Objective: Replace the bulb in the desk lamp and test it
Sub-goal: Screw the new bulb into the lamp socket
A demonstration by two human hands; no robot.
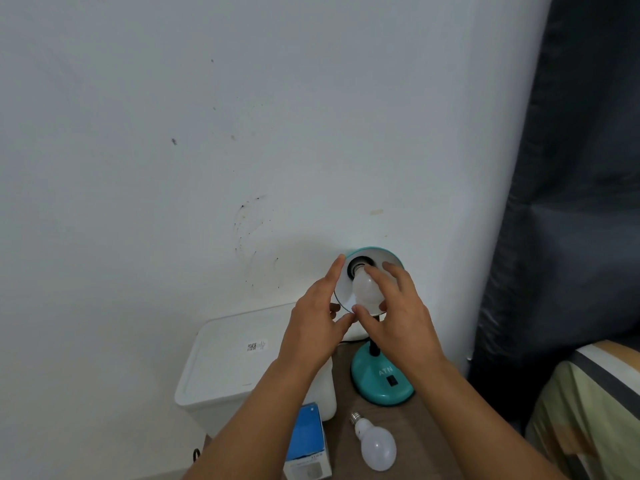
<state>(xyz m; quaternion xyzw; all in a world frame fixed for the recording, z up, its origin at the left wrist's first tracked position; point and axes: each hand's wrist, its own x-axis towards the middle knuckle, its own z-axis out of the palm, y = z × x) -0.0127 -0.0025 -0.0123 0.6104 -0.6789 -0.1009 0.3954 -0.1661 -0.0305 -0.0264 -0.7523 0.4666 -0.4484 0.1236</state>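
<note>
A teal desk lamp stands on the wooden table, its base [381, 382] carrying a black switch [391, 380]. Its shade [389, 255] is tilted towards me, white inside. A frosted white bulb [366, 291] sits in the shade's socket. My right hand [398, 317] grips this bulb, fingertips near its neck and thumb under its round end. My left hand [315, 327] holds the shade's left rim, fingers behind it and thumb in front. A second white bulb [375, 443] lies loose on the table near me, screw base pointing away.
A blue bulb box [308, 441] stands at the table's near left, with a white bottle [329, 396] behind it. A white lidded bin [232, 365] sits left against the wall. A dark curtain [571, 202] and striped bedding [595, 410] are on the right.
</note>
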